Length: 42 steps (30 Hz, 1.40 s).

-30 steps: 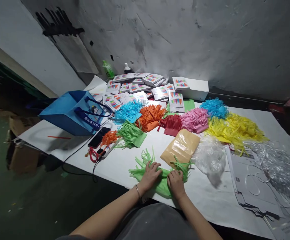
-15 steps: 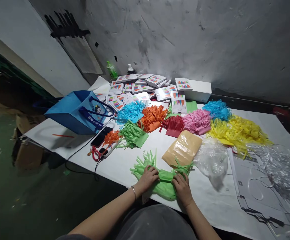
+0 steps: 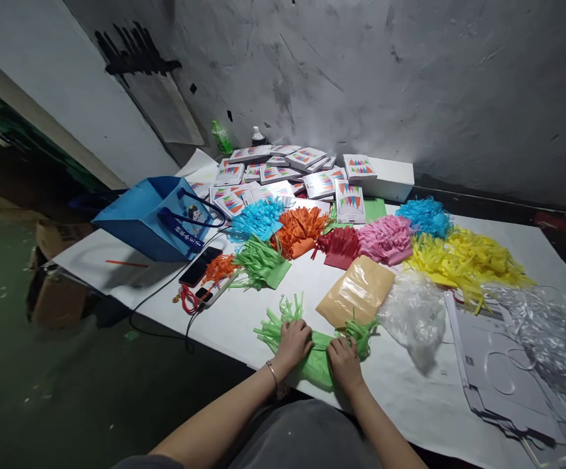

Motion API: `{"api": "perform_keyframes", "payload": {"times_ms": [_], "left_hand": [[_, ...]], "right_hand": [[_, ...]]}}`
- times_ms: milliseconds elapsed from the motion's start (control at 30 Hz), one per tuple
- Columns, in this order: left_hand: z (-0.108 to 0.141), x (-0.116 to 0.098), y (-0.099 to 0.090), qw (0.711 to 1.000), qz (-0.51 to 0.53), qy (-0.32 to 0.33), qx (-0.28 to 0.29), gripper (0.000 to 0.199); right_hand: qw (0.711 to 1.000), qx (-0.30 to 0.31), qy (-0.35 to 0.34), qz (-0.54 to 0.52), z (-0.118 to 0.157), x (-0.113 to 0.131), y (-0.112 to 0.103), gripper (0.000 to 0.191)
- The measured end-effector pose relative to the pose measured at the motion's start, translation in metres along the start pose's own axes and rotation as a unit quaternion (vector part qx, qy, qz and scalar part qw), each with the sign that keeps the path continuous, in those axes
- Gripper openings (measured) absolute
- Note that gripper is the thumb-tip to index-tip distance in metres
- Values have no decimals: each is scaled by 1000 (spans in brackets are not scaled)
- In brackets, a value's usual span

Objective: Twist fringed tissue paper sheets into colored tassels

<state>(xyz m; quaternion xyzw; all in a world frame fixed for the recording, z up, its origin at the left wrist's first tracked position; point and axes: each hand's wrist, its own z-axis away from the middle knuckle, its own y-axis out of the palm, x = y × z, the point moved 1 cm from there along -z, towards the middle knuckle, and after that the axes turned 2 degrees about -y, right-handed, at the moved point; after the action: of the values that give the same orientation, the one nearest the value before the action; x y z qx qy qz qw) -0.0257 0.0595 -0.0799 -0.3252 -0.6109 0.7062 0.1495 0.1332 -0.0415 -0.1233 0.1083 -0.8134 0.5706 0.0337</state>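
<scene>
Green fringed tissue paper (image 3: 318, 366) lies at the table's near edge, its strips spreading out at the left and right ends. My left hand (image 3: 293, 344) grips its left part with curled fingers, a bracelet on the wrist. Curled over the right part is my right hand (image 3: 345, 363), a short way from the left. Between the hands a fold runs across the paper. Just behind sits a tan envelope (image 3: 357, 291) in shiny plastic, beside a crumpled clear bag (image 3: 415, 316).
Fringed bundles in green (image 3: 262, 262), orange (image 3: 301, 229), red (image 3: 340, 246), pink (image 3: 385, 238) and yellow (image 3: 468, 255) cross the table. Printed packets (image 3: 350, 201) pile behind. A blue bag (image 3: 141, 218), phone (image 3: 198, 266) and cable stand left; silver tinsel (image 3: 551, 345) lies right.
My right hand has moved a little left along the green paper, closer to my left hand. My left hand has shifted slightly. The view has moved a little.
</scene>
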Motion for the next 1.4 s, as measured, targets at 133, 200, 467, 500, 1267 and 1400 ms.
{"api": "perform_keyframes", "payload": {"times_ms": [133,200,467,500,1267,1400], "left_hand": [[7,-3,-2,996,20,87,1,6],[8,-4,1,994,22,107,0,14],[4,0,12,991,9,131,22,14],[5,2,12,991,8,130,25,14],[2,-19,-2,979,-19,202,18,9],[-7,-17,2,974,-35,221,16,12]], "right_hand": [[1000,-1,9,-3,-2,1,0,15],[1000,-4,13,-7,-4,3,0,13],[997,-30,-55,-47,4,-2,5,14],[996,-40,-56,-54,9,-6,3,13],[998,8,36,-47,13,2,-8,5],[999,23,7,-44,6,5,1,1]]}}
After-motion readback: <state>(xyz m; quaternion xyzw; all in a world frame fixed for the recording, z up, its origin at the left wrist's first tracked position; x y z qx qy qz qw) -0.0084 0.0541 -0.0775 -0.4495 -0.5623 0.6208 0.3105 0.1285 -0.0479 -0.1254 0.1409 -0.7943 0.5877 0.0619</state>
